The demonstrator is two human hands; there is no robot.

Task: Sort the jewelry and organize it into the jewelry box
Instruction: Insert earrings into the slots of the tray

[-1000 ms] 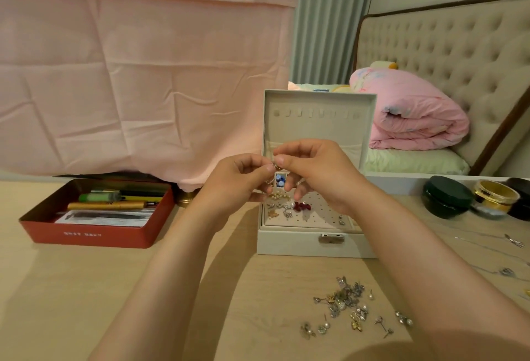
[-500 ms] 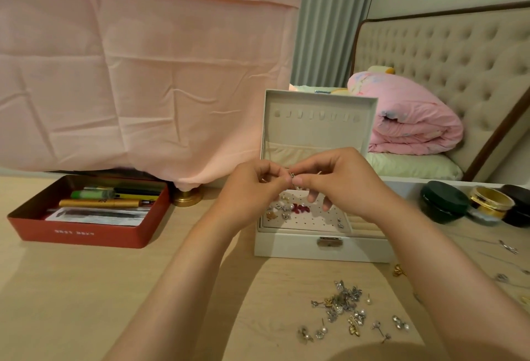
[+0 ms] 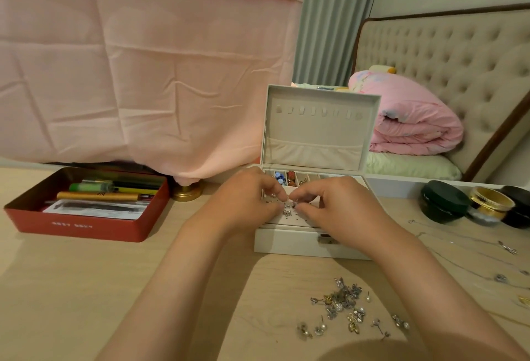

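- Both the left hand [image 3: 246,203] and the right hand [image 3: 329,205] are pinching a small silver earring [image 3: 289,205] between curled fingertips. The piece is too small to tell whether one hand is working its backing.
- The earring is sitting just above the perforated stud panel [image 3: 296,220] in the open jewelry box [image 3: 312,244], perhaps touching it.
- Behind the hands, the far compartments [image 3: 286,178] are already holding blue and reddish pieces, and a few studs are showing on the panel, so sorting is under way.
- Much is waiting: a loose pile of earrings [image 3: 342,302] is lying on the near table, and thin necklaces [image 3: 504,247] are trailing at the right.
- Compared with half a second ago, the hands are lower, having dropped from in front of the lid [image 3: 321,142] to the panel, uncovering the far compartments.
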